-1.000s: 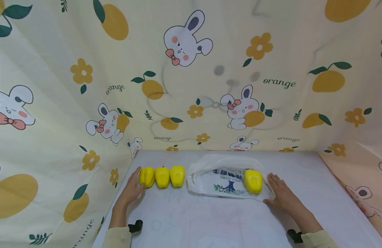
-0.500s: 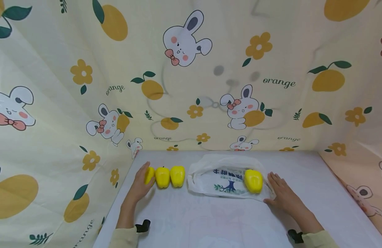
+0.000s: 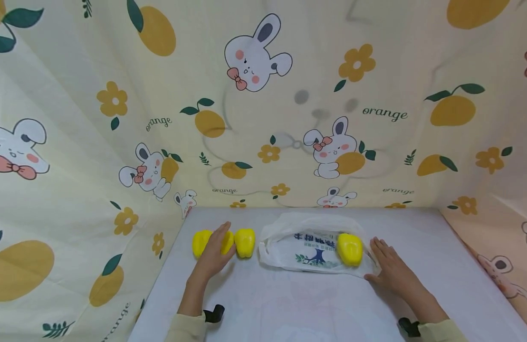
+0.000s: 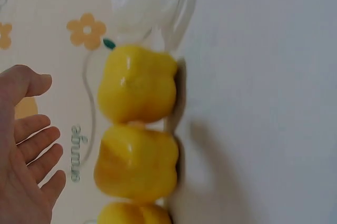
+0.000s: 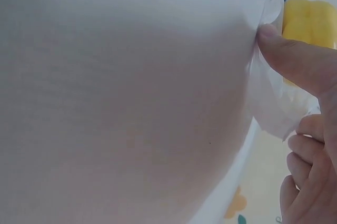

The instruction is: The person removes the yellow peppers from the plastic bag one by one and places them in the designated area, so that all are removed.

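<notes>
Three yellow bell peppers stand in a row left of the white plastic bag (image 3: 277,254): a left one (image 3: 200,243), a middle one (image 3: 227,241) and a right one (image 3: 245,243). Over the row, partly covering the left and middle peppers, is my left hand (image 3: 213,256); the left wrist view shows its fingers relaxed, apart from the peppers, holding nothing. A fourth yellow bell pepper (image 3: 349,250) is at the right end of the bag, whose printed side shows. At that end my right hand (image 3: 389,265) touches the bag's edge with thumb (image 5: 295,58) and fingers spread.
A white table surface (image 3: 289,304) lies under everything. Behind and at both sides hangs a cream cloth (image 3: 263,114) printed with rabbits, flowers and oranges. Dark wrist-camera mounts stick out at both sleeves.
My left hand has moved right, from beside the left pepper to over the middle one. The right hand, the bag and the peppers look unmoved.
</notes>
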A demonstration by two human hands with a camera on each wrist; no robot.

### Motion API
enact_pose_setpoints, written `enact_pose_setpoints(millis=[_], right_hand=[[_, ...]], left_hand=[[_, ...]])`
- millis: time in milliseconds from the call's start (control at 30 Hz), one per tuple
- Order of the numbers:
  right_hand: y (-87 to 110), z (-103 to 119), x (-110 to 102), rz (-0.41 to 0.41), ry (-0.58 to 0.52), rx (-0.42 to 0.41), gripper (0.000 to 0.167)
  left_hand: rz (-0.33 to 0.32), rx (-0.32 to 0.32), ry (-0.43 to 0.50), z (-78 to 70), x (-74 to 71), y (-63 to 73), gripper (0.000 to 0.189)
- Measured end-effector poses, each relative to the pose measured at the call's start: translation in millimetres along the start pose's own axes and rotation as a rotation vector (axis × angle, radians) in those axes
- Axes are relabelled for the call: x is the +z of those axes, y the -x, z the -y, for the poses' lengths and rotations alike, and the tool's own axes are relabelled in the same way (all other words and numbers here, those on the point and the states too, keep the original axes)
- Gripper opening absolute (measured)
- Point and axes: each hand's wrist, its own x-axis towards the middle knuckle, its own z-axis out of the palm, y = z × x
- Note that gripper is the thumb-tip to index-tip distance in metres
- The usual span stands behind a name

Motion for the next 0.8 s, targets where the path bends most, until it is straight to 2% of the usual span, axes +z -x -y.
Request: enact_pose_setpoints(millis=[133, 300, 600, 800], right_hand=[[1.3, -2.2, -0.3, 0.003, 0.002, -0.002, 0.114], [2.9, -4.9, -1.4, -0.016, 0.007, -0.019, 0.113], [4.4, -5.5, -1.4, -0.021, 0.008, -0.018, 0.112], [5.3, -5.6, -1.2, -0.021, -0.003, -0.021, 0.111]], left_hand=[[0.038, 0.015, 0.038, -9.5, 9.7, -1.5, 0.075], [0.075, 0.002, 0.095, -21.1, 18.4, -3.5, 0.075], [0.123, 0.068, 0.058, -37.0, 35.0, -8.4, 0.075], [0.167, 0.111, 0.075, -47.9, 46.1, -10.8, 0.076]])
